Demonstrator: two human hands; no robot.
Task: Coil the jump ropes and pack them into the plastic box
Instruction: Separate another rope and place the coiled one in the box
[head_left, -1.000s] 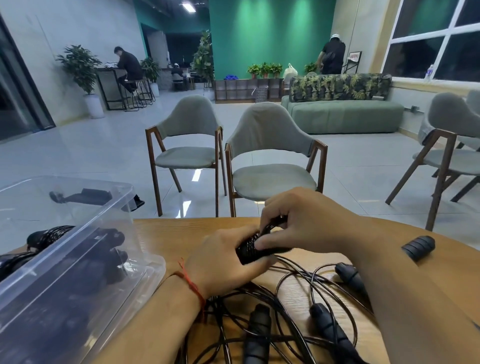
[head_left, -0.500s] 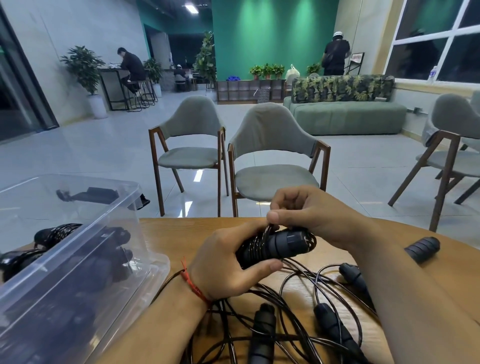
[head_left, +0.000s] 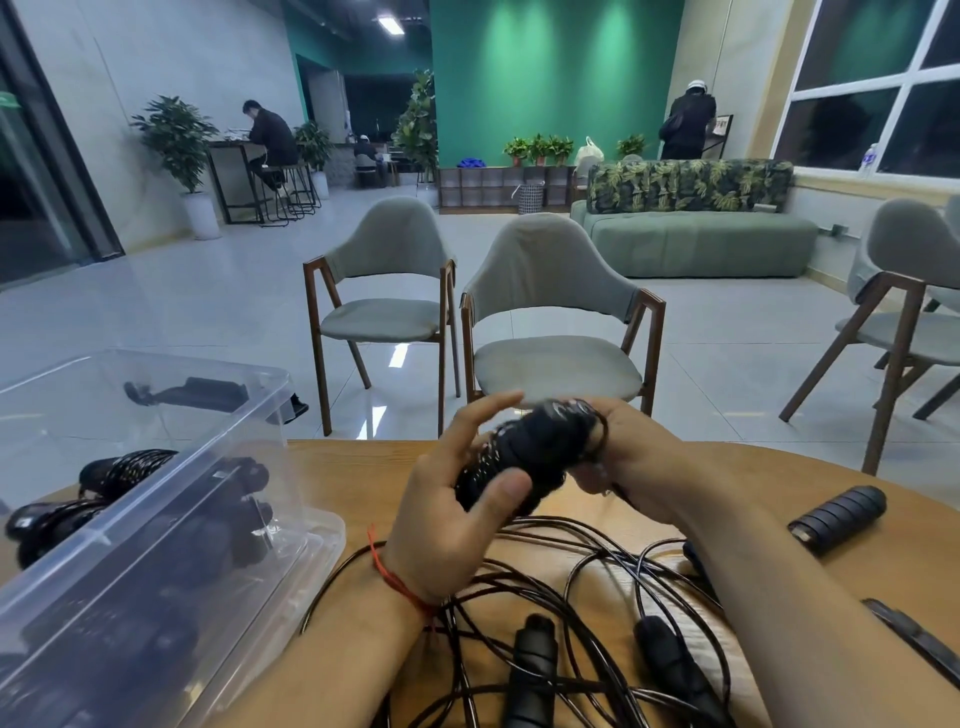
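My left hand (head_left: 457, 499) grips a black bundle of jump rope handles (head_left: 524, 452) wound with cord, held above the wooden table (head_left: 358, 467). My right hand (head_left: 634, 462) holds the bundle's right end, fingers curled under it around the cord. Loose black rope (head_left: 587, 582) trails from the bundle into a tangle on the table, with two more black handles (head_left: 530, 670) lying among it. A clear plastic box (head_left: 156, 499) at the left holds several coiled black ropes.
A lone ribbed black handle (head_left: 836, 517) lies on the table at the right, and a dark flat object (head_left: 914, 639) sits near the right edge. Two grey chairs (head_left: 556, 332) stand just beyond the table's far edge. People are far across the room.
Both hands have lifted the bundle higher and tilted it. My right hand has shifted from above the bundle to its right end.
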